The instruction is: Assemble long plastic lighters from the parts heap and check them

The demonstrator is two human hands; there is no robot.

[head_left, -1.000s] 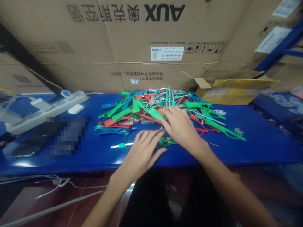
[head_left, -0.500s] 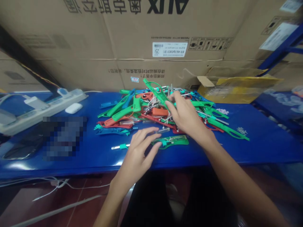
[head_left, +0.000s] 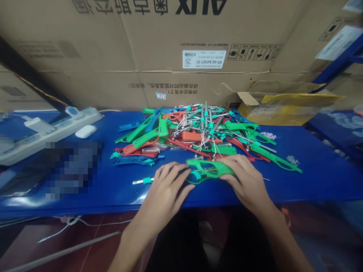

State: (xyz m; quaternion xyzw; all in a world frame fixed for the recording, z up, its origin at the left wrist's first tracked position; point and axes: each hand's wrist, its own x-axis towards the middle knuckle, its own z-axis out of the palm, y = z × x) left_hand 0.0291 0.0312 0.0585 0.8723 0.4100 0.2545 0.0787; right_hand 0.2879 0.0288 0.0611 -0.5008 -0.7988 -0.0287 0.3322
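A heap of green, red and blue plastic handle pieces [head_left: 193, 132] with metal rods lies on the blue table [head_left: 312, 177]. My right hand [head_left: 246, 181] grips a green handle piece [head_left: 211, 168] at the table's near edge, laid on top of another green piece below it. My left hand [head_left: 167, 185] rests beside it with fingers spread, the fingertips touching the green piece's left end. A small metal rod with a teal collar [head_left: 143, 181] lies just left of my left hand.
Large cardboard boxes [head_left: 170, 56] stand behind the heap. A white power strip [head_left: 51, 130] and a white earbud case [head_left: 85, 131] lie at the left. An open box with yellow lining [head_left: 286, 105] sits at the right. Cables hang below the table.
My right hand lifted a green handle piece out of the heap and brought it down to the near edge. My left hand stayed by the green piece on the table.
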